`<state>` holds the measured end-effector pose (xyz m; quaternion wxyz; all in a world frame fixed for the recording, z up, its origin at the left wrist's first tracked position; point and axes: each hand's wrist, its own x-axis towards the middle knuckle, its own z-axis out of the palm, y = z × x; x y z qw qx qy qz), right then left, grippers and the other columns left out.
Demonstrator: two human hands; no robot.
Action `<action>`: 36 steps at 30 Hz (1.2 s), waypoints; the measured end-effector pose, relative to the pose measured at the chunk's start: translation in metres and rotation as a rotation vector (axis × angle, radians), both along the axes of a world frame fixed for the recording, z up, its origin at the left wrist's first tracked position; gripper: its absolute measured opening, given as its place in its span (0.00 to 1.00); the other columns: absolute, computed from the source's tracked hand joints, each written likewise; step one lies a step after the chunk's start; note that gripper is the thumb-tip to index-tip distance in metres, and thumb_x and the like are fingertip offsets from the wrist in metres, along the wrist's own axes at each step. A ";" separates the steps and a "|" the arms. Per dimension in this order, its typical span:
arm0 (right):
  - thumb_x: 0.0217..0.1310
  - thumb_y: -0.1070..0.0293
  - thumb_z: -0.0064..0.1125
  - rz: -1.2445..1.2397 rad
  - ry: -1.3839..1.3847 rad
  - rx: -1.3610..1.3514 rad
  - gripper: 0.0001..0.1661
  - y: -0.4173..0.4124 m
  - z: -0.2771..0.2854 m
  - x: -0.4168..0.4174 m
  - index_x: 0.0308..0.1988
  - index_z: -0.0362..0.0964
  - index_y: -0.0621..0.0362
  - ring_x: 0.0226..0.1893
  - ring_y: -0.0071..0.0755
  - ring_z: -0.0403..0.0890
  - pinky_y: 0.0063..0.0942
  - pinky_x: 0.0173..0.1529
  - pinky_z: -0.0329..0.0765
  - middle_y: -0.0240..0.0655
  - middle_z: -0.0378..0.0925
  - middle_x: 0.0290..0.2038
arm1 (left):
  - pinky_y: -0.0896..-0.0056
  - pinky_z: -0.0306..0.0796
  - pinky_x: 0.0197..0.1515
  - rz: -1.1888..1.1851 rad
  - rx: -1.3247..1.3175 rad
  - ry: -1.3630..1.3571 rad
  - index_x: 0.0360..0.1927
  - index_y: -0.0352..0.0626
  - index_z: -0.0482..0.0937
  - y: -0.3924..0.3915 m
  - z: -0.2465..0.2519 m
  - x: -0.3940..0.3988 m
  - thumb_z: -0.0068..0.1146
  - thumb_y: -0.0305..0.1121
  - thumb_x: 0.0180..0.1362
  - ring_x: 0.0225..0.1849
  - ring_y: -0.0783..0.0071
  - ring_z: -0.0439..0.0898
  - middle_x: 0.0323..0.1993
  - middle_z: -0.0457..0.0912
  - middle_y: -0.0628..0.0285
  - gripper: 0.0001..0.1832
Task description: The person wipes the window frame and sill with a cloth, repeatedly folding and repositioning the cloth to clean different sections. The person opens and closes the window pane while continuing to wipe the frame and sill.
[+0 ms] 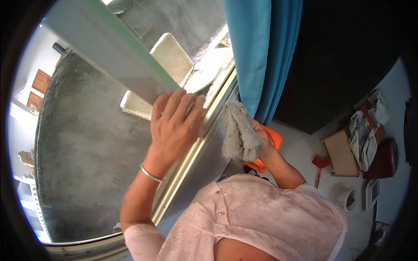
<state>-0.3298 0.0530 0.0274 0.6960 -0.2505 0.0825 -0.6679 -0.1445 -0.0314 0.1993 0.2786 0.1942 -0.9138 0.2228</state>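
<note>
My left hand, with a bangle at the wrist, has its fingers bent over the lower end of a pale window sash. The sash has a green edge and slants up to the left. Below my fingers runs the cream window track. My right hand grips a grey, fluffy cleaning cloth or duster head, which hangs bunched beside the track. Part of my right fingers is hidden behind it. The cloth is close to the lower end of a blue curtain.
An orange plastic container stands behind my right forearm. On the floor at the right are a red dustpan, a cardboard box, a white bucket and a dark red bag. Outside the window is a grey cement surface.
</note>
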 end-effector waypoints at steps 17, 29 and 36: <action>0.65 0.67 0.55 -0.029 -0.201 0.113 0.24 0.009 -0.059 -0.059 0.59 0.70 0.59 0.51 0.41 0.83 0.41 0.55 0.82 0.42 0.79 0.53 | 0.66 0.63 0.51 0.131 -0.064 -0.509 0.26 0.44 0.77 -0.041 -0.009 -0.014 0.61 0.39 0.56 0.42 0.70 0.71 0.32 0.74 0.66 0.11; 0.63 0.77 0.52 -0.326 -0.152 0.326 0.24 0.119 -0.047 -0.003 0.59 0.70 0.62 0.50 0.40 0.83 0.38 0.55 0.82 0.44 0.79 0.53 | 0.68 0.65 0.47 0.057 -0.054 -0.411 0.22 0.46 0.80 -0.033 -0.014 0.011 0.59 0.35 0.57 0.40 0.70 0.73 0.28 0.76 0.67 0.10; 0.62 0.75 0.54 -0.301 -0.189 0.296 0.28 0.176 -0.067 0.054 0.62 0.66 0.65 0.51 0.40 0.83 0.39 0.56 0.81 0.45 0.78 0.54 | 0.68 0.65 0.45 0.113 -0.085 -0.358 0.20 0.49 0.78 0.038 -0.016 0.120 0.55 0.30 0.51 0.39 0.69 0.72 0.27 0.75 0.67 0.06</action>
